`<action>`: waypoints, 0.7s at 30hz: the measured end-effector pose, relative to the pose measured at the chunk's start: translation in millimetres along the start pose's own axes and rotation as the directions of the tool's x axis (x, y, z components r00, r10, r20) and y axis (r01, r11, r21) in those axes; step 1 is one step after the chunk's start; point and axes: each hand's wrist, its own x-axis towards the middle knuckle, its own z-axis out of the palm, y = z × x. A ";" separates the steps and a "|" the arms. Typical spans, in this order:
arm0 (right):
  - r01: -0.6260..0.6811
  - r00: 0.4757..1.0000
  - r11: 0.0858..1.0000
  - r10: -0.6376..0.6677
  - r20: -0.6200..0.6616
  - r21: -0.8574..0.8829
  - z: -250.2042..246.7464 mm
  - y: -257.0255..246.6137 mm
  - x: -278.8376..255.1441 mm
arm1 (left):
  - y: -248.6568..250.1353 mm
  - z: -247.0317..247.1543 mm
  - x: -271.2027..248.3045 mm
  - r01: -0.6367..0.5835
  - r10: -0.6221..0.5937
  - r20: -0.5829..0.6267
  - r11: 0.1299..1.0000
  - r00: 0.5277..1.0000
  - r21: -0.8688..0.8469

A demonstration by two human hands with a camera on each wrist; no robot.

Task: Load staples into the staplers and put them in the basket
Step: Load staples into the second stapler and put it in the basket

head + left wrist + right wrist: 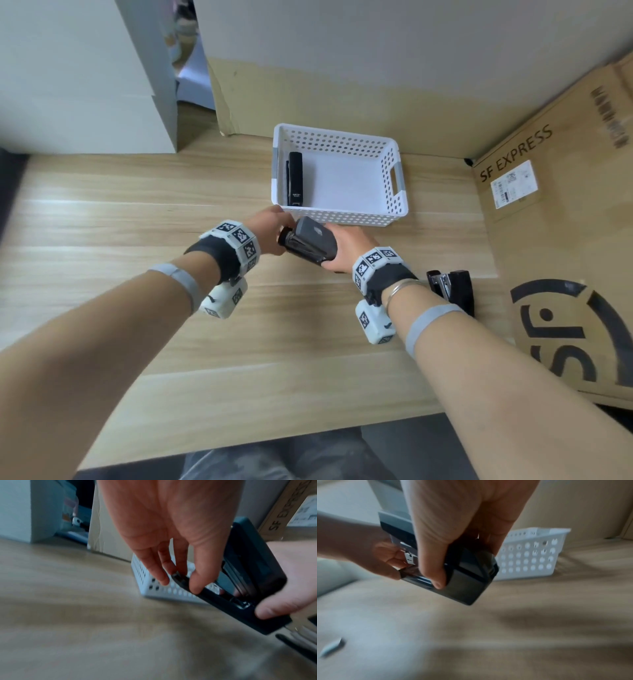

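Both hands hold a large dark grey stapler point(308, 244) above the table, just in front of the white perforated basket point(390, 178). My right hand point(344, 248) grips its rear end point(467, 577), thumb along the side. My left hand point(270, 233) pinches the front tip of its base point(181, 580) between fingers and thumb. The stapler's top point(252, 561) is swung partly up from the base. A slim black stapler point(295, 179) lies inside the basket point(530, 555) by its left wall. Another black stapler point(454, 291) lies open on the table behind my right wrist.
A large SF Express cardboard box point(565, 222) fills the right side. Cardboard and a white panel point(85, 75) stand behind the basket point(154, 586) and at left. A small pale strip point(331, 647) lies on the wooden table point(171, 222).
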 end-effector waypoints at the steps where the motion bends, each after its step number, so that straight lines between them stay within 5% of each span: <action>1: 0.007 1.000 1.000 -0.006 -0.030 0.028 -10.7 -0.2 1.0 | 1.3 -13.7 4.7 -0.028 0.028 -0.022 1.000 0.999 0.005; 5: -0.028 0.989 0.998 0.036 -0.143 0.059 -49.8 -0.8 15.4 | 6.8 -58.8 24.8 -0.081 0.076 -0.148 0.996 0.986 -0.029; 10: -0.161 0.951 0.966 0.207 -0.232 0.202 -74.8 -1.9 49.6 | 3.2 -77.6 59.4 0.077 -0.114 -0.316 0.989 0.942 -0.126; 15: -0.323 0.909 0.894 0.385 -0.161 0.311 -72.4 -2.2 93.0 | -10.4 -67.8 86.5 0.209 -0.259 -0.298 0.960 0.919 -0.188; 21: -0.438 0.863 0.808 0.501 -0.068 0.393 -53.4 -2.8 127.6 | -21.4 -57.4 107.1 0.232 -0.314 -0.314 0.934 0.896 -0.271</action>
